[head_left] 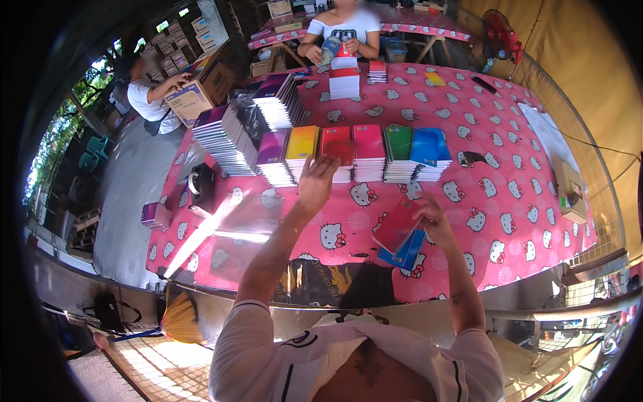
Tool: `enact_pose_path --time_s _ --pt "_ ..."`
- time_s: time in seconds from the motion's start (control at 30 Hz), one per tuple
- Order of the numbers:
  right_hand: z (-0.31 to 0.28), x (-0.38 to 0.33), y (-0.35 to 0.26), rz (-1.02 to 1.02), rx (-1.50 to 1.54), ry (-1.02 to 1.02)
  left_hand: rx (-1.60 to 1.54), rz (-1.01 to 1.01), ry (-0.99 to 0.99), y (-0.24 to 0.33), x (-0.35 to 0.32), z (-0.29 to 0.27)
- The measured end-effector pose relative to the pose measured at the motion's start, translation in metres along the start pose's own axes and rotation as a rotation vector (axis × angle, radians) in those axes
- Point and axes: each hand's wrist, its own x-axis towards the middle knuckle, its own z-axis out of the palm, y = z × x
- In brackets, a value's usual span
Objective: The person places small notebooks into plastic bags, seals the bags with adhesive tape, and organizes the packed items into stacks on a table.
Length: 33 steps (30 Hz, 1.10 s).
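My left hand (320, 175) reaches forward to the near edge of a stack of red spiral notebooks (337, 139), its fingers stretched out and touching or just above the top one. In my right hand (434, 218), pinched at its right edge, is a red notebook (394, 226), held tilted. Partly covered beneath it is a blue notebook (403, 254) near the table's front. The row also has stacks of purple (272, 147), yellow (303, 142), pink (368, 142), green (398, 142) and blue notebooks (430, 145).
Taller notebook stacks (224, 141) and black plastic (249, 115) stand at the left. A black tape dispenser (199, 187) sits near the table's left edge. Across the patterned table (509, 208), a co-worker (343, 33) handles notebooks; another person (151, 100) holds a carton (191, 100).
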Motion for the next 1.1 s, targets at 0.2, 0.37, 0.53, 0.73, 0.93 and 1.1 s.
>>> enact_pose_path --time_s 0.2,0.37,0.53,0.73,0.93,1.1 --pt "0.009 -0.063 0.077 0.185 -0.106 0.018 -0.519 0.194 -0.268 0.151 -0.133 0.012" --pt "0.029 -0.002 0.032 0.174 -0.228 0.255 -0.454 0.036 -0.275 0.117 -0.086 -0.003" --pt "0.138 0.105 -0.058 -0.167 -0.192 0.051 0.366 -0.255 0.015 -0.062 -0.022 -0.018" --pt "0.166 0.117 -0.043 0.617 1.125 -0.034 -0.274 0.169 -0.268 0.001 -0.049 -0.054" --pt "0.094 0.048 -0.053 0.37 -0.146 -0.469 0.285 -0.06 -0.133 -0.09 -0.029 -0.036" --pt "0.059 -0.028 -0.05 -0.028 -1.001 -0.813 0.07 -0.078 -0.134 -0.023 0.019 -0.056"
